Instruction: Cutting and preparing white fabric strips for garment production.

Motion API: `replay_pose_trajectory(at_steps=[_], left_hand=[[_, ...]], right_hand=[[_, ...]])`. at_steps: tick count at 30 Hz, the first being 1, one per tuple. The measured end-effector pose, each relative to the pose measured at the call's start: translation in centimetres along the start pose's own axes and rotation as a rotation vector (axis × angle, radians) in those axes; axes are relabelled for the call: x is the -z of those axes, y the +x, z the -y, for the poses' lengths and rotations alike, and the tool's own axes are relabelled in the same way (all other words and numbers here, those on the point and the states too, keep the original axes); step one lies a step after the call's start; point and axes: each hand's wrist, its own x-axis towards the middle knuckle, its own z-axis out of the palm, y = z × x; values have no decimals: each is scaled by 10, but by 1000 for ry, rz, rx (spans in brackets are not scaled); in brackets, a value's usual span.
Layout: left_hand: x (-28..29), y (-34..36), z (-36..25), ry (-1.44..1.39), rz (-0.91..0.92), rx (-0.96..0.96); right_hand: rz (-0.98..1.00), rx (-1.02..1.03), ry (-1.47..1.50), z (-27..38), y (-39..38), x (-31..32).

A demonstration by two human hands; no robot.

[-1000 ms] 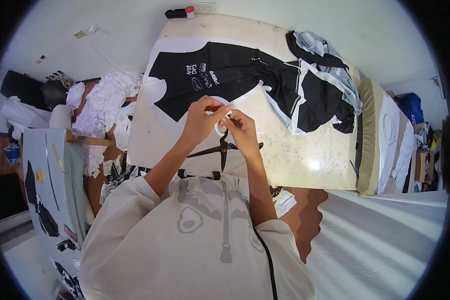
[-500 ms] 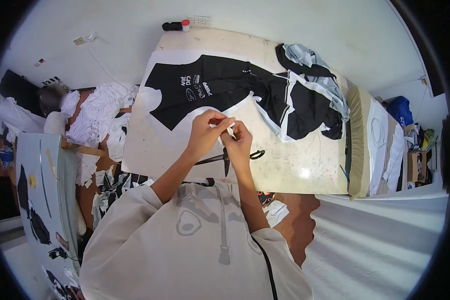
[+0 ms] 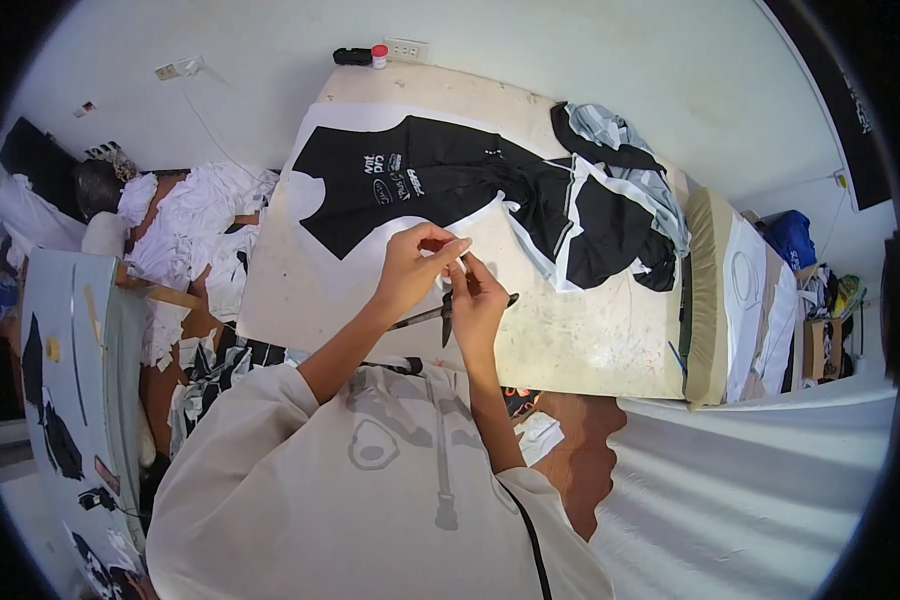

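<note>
My left hand (image 3: 415, 268) and my right hand (image 3: 480, 312) meet above the near part of the pale table (image 3: 610, 345). Fingertips of both are pinched on a small white scrap (image 3: 460, 266), mostly hidden by the fingers; its material is too small to make out. Beneath my right hand lie dark scissors (image 3: 447, 326), partly covered by the hand and wrist. Just beyond my hands, a black garment panel (image 3: 355, 205) with white printing is spread over a white sheet. To its right, black, white and grey fabric (image 3: 610, 225) lies bunched.
White cloth is heaped (image 3: 205, 215) on the floor at left, beside a light-grey table (image 3: 55, 340) with black scraps. A beige fabric-covered bolster (image 3: 708, 300) borders the table's right edge. At the far edge are a red-capped container (image 3: 379, 57) and a black object (image 3: 352, 57).
My fingers have shifted slightly around the white scrap, which stays pinched between both hands. The whole view has turned a little; the fabric and scissors seem to lie as before.
</note>
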Motion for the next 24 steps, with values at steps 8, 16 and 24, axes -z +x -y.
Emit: replay_pose_trajectory(at_steps=[8,16,24], left_hand=[[-2,0,0,-102,-24,8],[17,4,27,-255,-10,72],[25,1,25,-442,86,84]], right_hand=[[-98,290,-269,32,-7,11],[168,-106,303,58,-22,31],[150,-25,373,133,-26,73]])
